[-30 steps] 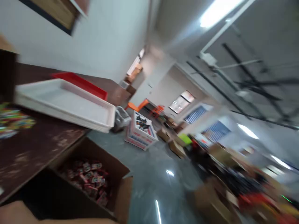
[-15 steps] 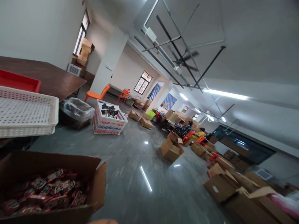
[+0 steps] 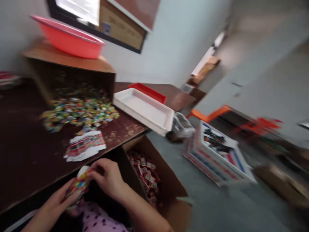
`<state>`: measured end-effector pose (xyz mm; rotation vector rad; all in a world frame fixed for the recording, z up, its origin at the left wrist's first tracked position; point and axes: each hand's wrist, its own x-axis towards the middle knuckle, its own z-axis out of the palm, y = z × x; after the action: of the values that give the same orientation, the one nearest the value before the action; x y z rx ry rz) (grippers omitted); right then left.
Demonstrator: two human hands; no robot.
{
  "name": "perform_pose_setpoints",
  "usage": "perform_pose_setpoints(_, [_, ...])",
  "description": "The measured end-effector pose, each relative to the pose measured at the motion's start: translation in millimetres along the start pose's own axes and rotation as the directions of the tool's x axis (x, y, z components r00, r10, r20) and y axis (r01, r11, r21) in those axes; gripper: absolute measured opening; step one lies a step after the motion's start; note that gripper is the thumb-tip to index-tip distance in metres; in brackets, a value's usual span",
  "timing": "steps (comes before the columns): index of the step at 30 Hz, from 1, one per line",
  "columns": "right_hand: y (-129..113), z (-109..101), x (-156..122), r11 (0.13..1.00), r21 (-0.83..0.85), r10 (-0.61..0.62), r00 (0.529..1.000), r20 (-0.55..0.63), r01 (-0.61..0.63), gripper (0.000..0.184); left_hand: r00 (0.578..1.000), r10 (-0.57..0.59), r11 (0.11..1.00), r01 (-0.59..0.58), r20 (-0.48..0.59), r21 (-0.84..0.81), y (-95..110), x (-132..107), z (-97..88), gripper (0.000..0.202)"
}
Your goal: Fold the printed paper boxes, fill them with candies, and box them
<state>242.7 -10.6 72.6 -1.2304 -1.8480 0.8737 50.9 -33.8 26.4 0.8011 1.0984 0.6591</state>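
Observation:
My left hand (image 3: 59, 199) is closed around a small colourful printed packet (image 3: 80, 183), just in front of the table's edge. My right hand (image 3: 108, 175) pinches the packet near its white upper end, with thumb and forefinger together. On the brown table (image 3: 29, 154) beyond lies a fanned stack of flat red and white packets (image 3: 85, 146). Behind it spreads a heap of small, brightly wrapped pieces (image 3: 82, 111), like candies, spilling from a cardboard box (image 3: 36, 74) on its side. Motion blurs the packet's print.
To the right, below the table's edge, an open carton (image 3: 169, 183) holds many red packets. A white tray (image 3: 145, 109) and a red tray (image 3: 149, 92) rest at the table's far end. A pink basin (image 3: 72, 38) tops the box. A white crate (image 3: 212, 161) stands on the floor.
My view has swung left and down from the room to the table. Both hands and the packet now show; before, only a sliver of skin showed at the bottom edge.

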Motion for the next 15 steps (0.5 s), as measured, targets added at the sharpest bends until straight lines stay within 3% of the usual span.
perform_pose_setpoints(3, [7,15,7,0.998,0.047,-0.039,0.997,0.071,0.036,0.007,0.988,0.118,0.993,-0.117,-0.103,0.021,-4,-16,-6.0,0.055])
perform_pose_setpoints(6, [5,29,6,0.992,0.104,-0.082,0.983,0.164,0.065,0.010,0.973,0.123,0.992,-0.128,-0.193,-0.012,1,-21,-1.4,0.059])
perform_pose_setpoints(8, [7,37,7,0.962,0.272,-0.050,0.996,0.080,0.026,0.016,0.960,0.073,0.990,-0.104,-0.271,-0.100,5,-23,0.4,0.057])
perform_pose_setpoints(10, [12,44,11,0.840,0.531,0.118,0.993,0.019,-0.110,0.023,0.957,0.024,0.980,-0.079,-0.289,-0.183,9,-23,-0.7,0.056])
perform_pose_setpoints(11, [15,48,14,0.731,0.648,0.214,0.974,0.079,-0.213,0.025,0.962,0.009,0.977,-0.067,-0.273,-0.202,10,-23,-2.3,0.055])
perform_pose_setpoints(13, [24,56,19,0.491,0.752,0.299,0.896,0.329,-0.439,0.033,0.974,0.002,0.977,-0.050,-0.225,-0.208,10,-21,-7.7,0.052])
perform_pose_setpoints(15, [31,62,24,0.373,0.706,0.269,0.798,0.540,-0.603,0.043,0.982,0.000,0.983,-0.036,-0.190,-0.182,8,-18,-15.4,0.047])
